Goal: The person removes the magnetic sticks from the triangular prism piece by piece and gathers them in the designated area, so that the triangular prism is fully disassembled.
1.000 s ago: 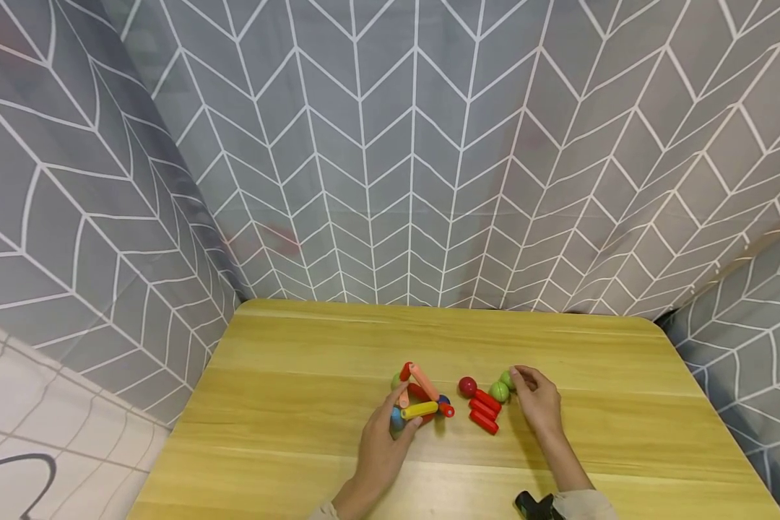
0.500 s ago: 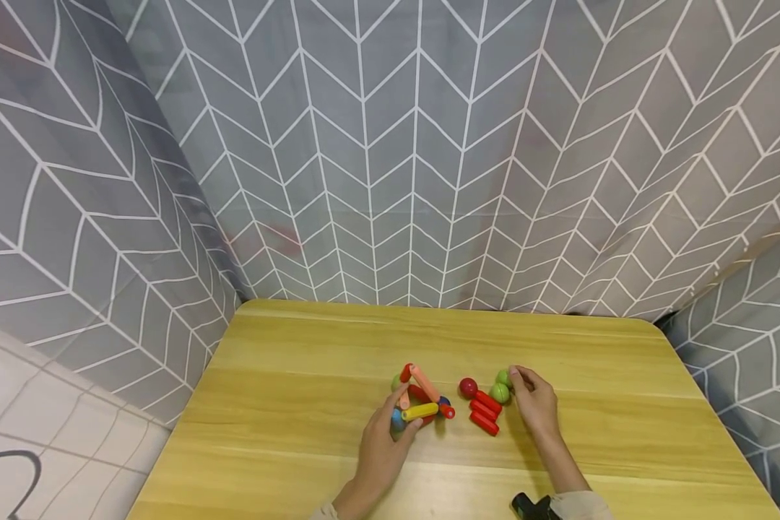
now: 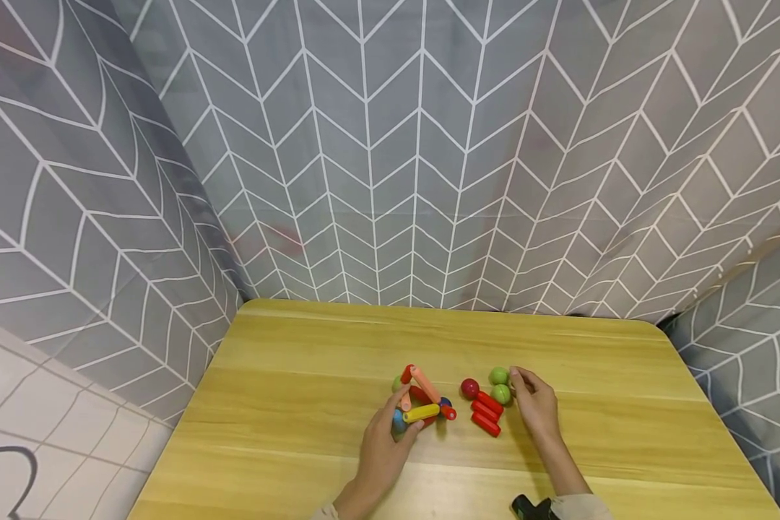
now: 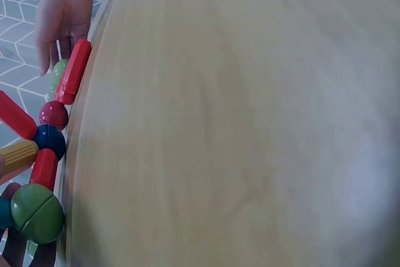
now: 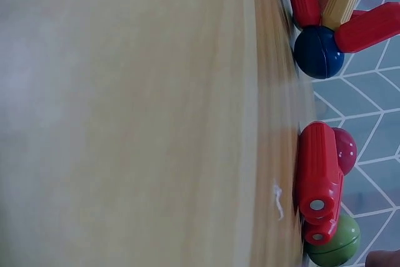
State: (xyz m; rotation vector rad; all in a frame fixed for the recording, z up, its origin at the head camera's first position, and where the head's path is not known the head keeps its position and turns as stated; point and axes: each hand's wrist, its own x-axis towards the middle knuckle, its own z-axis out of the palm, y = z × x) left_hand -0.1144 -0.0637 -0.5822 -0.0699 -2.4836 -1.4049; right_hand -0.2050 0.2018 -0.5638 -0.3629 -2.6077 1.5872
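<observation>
My left hand (image 3: 380, 444) holds a stick-and-ball structure, thumb by its yellow rod (image 3: 421, 412) and forefinger by a salmon rod (image 3: 405, 401). Red rods and another salmon rod (image 3: 425, 384) lean up from it. A blue ball (image 4: 50, 141) and a green ball (image 4: 39, 213) join rods in the left wrist view. My right hand (image 3: 538, 408) rests beside two loose green balls (image 3: 501, 394), fingertips right at them and fingers hanging relaxed. Left of those lie a dark red ball (image 3: 470, 388) and several red rods (image 3: 486, 424), whose metal end discs show in the right wrist view.
The wooden table (image 3: 286, 404) reaches back to a grey patterned curtain (image 3: 390, 180). A black device (image 3: 531, 508) sits at my right wrist. A small white scrap (image 5: 278, 201) lies near the red rods in the right wrist view.
The farther green ball has shifted slightly left, out from under my right fingertips. My left hand and the structure have stayed in place.
</observation>
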